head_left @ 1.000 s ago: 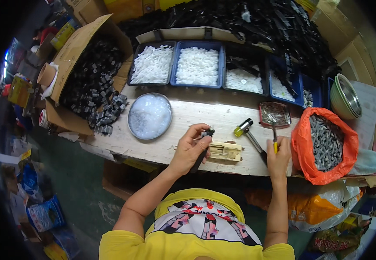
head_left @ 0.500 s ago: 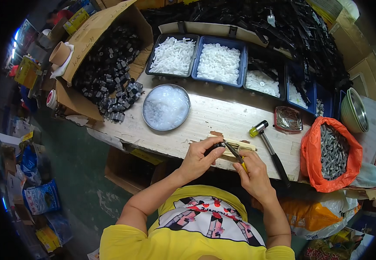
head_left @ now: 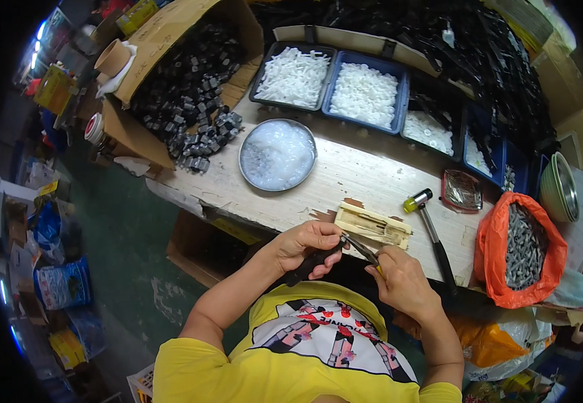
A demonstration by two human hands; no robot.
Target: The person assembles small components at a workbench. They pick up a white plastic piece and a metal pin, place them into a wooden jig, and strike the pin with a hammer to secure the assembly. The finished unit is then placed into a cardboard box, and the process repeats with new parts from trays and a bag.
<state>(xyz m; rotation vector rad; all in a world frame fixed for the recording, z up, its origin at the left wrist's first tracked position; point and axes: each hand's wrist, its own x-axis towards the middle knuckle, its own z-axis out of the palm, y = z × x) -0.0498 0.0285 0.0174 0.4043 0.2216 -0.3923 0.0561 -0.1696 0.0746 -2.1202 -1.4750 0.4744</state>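
Note:
My left hand (head_left: 307, 243) is closed around a long black plastic piece (head_left: 303, 269), which slants down toward my body. In my right hand (head_left: 404, 279) is a pair of pliers (head_left: 365, 251) with yellow on the handles. The plier jaws meet the upper end of the black piece at my left fingertips; whether they grip something small there, I cannot tell. Just beyond both hands, a cream-coloured block (head_left: 402, 239) with a slot and thin metal rods lies at the bench's front edge.
A hammer (head_left: 442, 260) lies right of the block. Left stands a round dish (head_left: 243, 156) of clear small parts. Behind are bins of white parts (head_left: 364, 94). An orange bag (head_left: 489, 258) of grey screw-like pieces sits right; a carton (head_left: 160, 50) of black parts, left.
My hands have drawn back from the cream block toward my body, so more of it shows. The black piece now points down from my left hand. The whole view has shifted slightly.

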